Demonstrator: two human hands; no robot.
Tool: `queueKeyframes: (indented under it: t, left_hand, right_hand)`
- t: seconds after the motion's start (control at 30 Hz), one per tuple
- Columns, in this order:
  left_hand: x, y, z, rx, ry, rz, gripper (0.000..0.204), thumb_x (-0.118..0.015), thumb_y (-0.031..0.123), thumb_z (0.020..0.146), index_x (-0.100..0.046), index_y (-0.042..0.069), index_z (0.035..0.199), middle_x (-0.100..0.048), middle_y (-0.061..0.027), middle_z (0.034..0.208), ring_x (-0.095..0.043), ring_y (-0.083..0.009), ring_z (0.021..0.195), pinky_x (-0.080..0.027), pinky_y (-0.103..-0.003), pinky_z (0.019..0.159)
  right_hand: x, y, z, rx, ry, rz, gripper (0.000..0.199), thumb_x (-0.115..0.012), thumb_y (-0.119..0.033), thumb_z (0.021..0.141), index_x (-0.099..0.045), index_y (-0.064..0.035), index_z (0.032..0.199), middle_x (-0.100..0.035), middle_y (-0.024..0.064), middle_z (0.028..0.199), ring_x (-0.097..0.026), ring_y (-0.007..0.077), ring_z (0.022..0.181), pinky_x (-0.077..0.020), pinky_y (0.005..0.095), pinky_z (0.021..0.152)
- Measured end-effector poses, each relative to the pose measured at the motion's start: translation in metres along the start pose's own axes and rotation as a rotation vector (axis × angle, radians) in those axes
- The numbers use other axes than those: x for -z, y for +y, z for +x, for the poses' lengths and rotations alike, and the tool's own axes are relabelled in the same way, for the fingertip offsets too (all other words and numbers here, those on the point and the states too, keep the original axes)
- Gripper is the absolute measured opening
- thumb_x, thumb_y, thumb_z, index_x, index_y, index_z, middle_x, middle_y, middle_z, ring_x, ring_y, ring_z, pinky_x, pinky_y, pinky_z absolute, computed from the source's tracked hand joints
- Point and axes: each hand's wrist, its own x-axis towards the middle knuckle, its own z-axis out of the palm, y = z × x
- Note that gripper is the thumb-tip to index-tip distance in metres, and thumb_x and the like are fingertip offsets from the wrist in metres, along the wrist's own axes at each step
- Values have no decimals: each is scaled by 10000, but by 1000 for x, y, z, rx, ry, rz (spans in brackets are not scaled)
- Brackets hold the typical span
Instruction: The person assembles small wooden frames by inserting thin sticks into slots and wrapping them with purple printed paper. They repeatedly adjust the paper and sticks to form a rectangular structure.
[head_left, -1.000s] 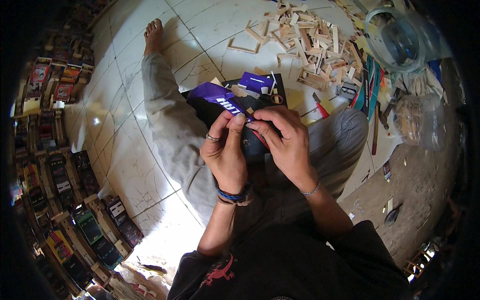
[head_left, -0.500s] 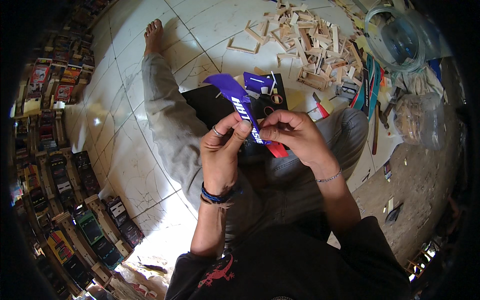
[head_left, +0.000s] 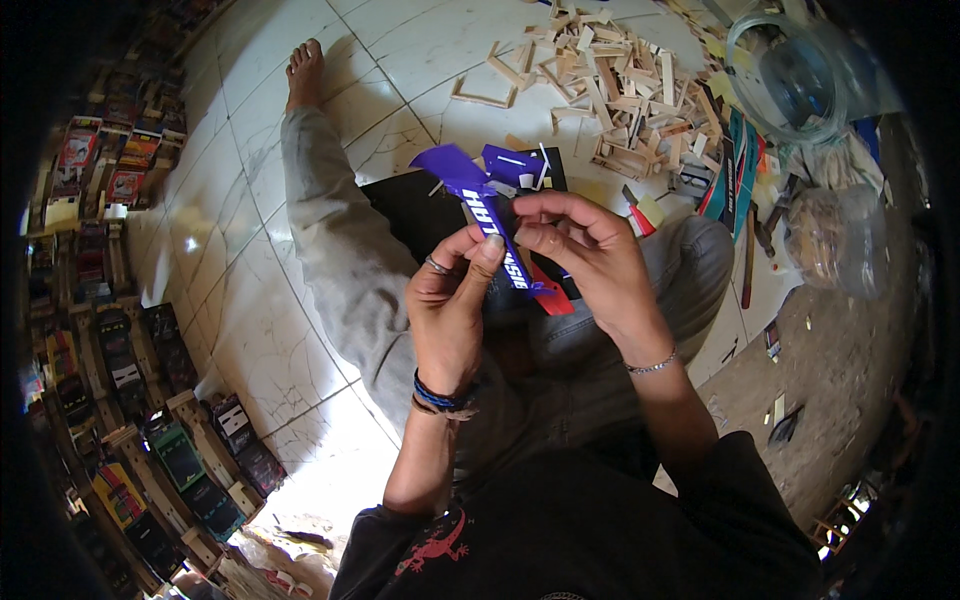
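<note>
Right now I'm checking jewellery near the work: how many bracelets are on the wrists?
2. A blue and dark beaded bracelet circles the left hand's wrist; a thin silver chain bracelet circles the right hand's wrist. Their undersides are hidden.

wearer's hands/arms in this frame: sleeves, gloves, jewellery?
No gloves, forearms bare. Left hand: a metal finger ring and blue-and-dark wristbands. Right hand: a thin silver chain bracelet. Short black shirt sleeves start near the elbows.
</note>
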Motion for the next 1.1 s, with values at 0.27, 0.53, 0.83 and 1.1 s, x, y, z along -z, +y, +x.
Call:
queueKeyframes:
  t: [0.27, 0.53, 0.83, 1.1]
  left_hand:
    - [2, -1, -3, -14, -56, -23, 202, -695, 56, 974, -712, -2, 1168, -716, -21, 1026, -612, -68, 941, -483, -228, 855]
    - [8, 6, -8, -13, -162, 117, 208, -722, 49, 952, -730, 12, 1156, -722, -13, 1018, -623, -79, 942, -496, -244, 873]
    - [-6, -5, -8, -145, 137, 272, 149, -776, 51, 903, -749, 13, 1044, -720, -37, 963, -630, -93, 903, -500, -247, 826]
    - [-14, -15, -4, -514, 265, 679, 150, -804, 65, 848, -761, 49, 990, -704, -64, 871, -629, -194, 832, -450, -307, 795]
  right_hand:
    - [-3, 3, 6, -221, -135, 415, 236, -744, -129, 940, -704, -4, 1137, -711, 34, 1059, -647, 82, 959, -509, 233, 849]
    - [26, 3, 20, -328, -386, 461, 194, -726, -85, 937, -706, -6, 1113, -724, 44, 1020, -662, 117, 944, -519, 268, 852]
    - [-19, -6, -6, 129, 283, -345, 191, -790, -46, 877, -722, -24, 1053, -722, 16, 1033, -631, 84, 964, -500, 236, 858]
    - [-40, 2, -7, 285, 391, -231, 190, -751, -36, 916, -733, 9, 1100, -742, 53, 1039, -650, 89, 958, -520, 239, 863]
